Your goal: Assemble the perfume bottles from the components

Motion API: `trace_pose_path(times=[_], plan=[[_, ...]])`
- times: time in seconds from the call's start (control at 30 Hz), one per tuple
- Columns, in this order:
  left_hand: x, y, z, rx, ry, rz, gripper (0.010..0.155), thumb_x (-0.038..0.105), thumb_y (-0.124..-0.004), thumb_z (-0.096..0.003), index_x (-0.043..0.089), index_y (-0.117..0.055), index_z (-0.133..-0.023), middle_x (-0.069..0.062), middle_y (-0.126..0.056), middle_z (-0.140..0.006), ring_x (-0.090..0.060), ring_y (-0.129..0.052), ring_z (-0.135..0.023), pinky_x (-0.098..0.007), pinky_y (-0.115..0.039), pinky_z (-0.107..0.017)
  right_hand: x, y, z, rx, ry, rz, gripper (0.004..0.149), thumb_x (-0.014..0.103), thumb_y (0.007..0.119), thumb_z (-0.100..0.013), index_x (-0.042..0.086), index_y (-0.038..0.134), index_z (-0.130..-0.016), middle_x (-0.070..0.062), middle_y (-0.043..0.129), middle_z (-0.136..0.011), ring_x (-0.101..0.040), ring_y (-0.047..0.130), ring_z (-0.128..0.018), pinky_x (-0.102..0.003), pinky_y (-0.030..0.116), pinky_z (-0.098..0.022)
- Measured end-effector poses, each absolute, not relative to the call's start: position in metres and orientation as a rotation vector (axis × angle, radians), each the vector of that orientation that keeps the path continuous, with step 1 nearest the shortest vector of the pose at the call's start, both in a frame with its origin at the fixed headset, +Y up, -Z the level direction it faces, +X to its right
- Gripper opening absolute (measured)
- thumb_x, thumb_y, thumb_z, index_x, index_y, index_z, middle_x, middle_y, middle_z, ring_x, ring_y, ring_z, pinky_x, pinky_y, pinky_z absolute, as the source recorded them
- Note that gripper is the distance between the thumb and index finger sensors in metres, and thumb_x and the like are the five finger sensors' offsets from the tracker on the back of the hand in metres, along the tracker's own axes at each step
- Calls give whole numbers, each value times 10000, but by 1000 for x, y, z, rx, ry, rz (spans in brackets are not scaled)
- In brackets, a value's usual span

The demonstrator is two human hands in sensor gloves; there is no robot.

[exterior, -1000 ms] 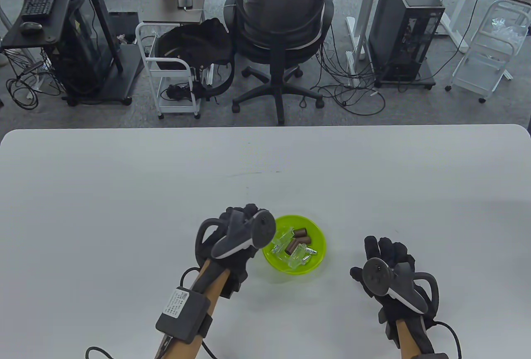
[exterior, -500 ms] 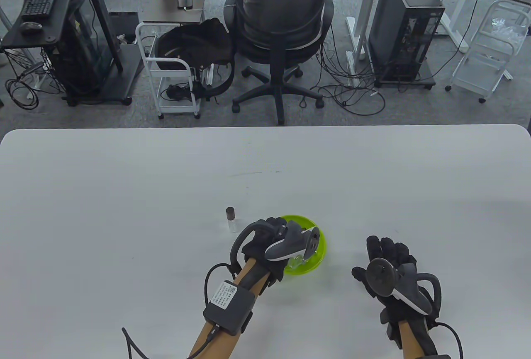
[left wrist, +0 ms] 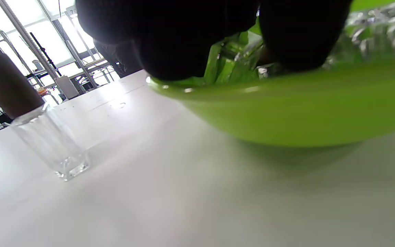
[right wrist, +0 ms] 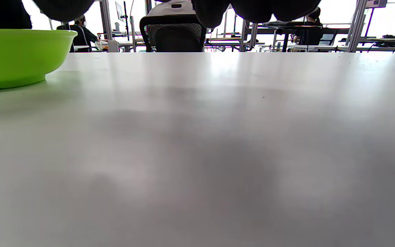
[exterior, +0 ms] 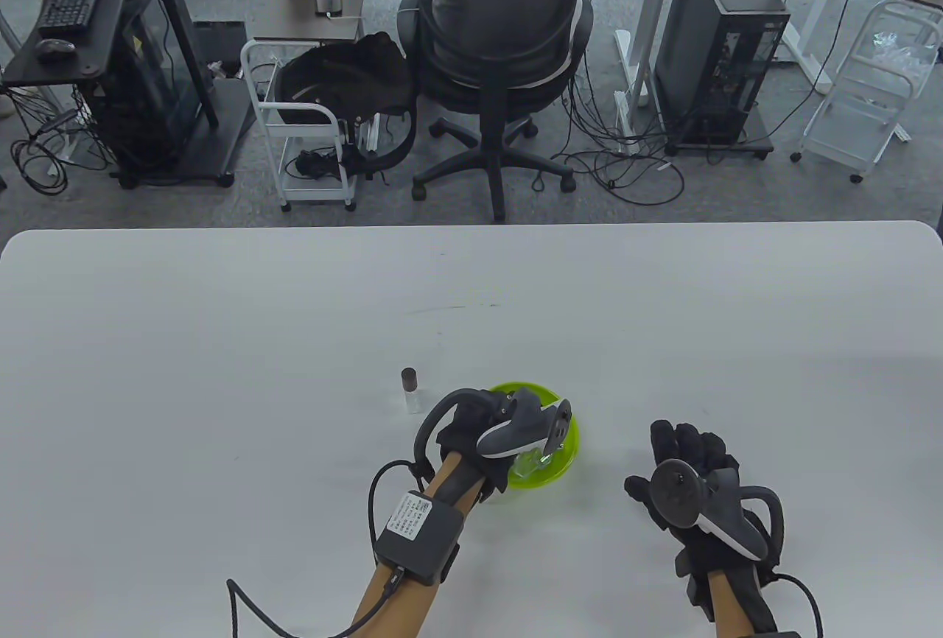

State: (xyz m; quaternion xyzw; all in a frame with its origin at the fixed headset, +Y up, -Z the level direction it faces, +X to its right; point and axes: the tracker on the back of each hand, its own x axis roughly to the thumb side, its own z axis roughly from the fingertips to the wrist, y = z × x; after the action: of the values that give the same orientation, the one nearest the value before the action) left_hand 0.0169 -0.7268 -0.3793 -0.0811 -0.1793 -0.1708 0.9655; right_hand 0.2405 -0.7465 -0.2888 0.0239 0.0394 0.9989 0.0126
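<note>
The left hand (exterior: 482, 432) reached down into the shallow lime-green plastic bowl (exterior: 567, 455), which sat near the table's (exterior: 221, 343) front edge, about midway along it. Its gloved fingers (left wrist: 183, 44) dipped among the clear glass bottle parts (left wrist: 238, 58) inside; whether they gripped any could not be told. Just beside the bowl, toward the table's left edge, a small clear glass perfume bottle with a dark brown cap (exterior: 410, 390) stood upright. The right hand (exterior: 689, 472) lay flat and relaxed on the table, well apart from the bowl, holding nothing.
</note>
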Motion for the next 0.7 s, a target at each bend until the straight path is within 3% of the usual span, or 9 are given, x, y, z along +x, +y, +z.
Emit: trace_pose_path(times=[0.2,0.4,0.7], plan=[[20,-728,-382,-157,-352,-364,646,509,-792,-466,254,-561,-1013,14,-839,-976,-123,-968,-579,-295,-820,-522,240,-746,-289,75,125,3116,838,602,568,-565,139,236,-1180,-306,387,-1214,-623,461,-1080,-724,489,-755],[19,-726,-383,-184,-325,-324,735,477,-798,-483,199,-498,-1093,3,-834,-966,-139,-974,-625,-304,-821,-549,240,-746,-288,75,126,3115,840,599,573,-565,137,237,-1180,-306,391,-1213,-621,463,-1081,-722,493,-755],[25,-727,-390,-264,-219,-302,765,486,-841,-499,150,-515,-1104,-47,-812,-967,-171,-961,-654,-331,-815,-580,240,-745,-288,83,120,3109,838,594,580,-567,131,245,-1180,-302,395,-1213,-620,471,-1079,-720,499,-755]])
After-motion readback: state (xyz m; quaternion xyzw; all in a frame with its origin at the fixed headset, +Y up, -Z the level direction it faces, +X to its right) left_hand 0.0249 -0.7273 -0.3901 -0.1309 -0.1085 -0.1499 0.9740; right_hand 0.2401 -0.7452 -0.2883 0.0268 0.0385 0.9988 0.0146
